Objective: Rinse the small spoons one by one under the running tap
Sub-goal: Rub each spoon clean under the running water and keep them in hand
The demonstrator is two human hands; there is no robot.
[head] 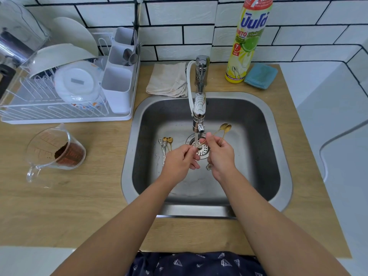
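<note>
Steel sink | right hand pinches two gold spoons | left hand pinches one under tap | advice: rotate bowl through stream.

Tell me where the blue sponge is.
In the head view, the blue sponge lies on the counter behind the sink's right corner, beside the dish soap bottle.
</note>
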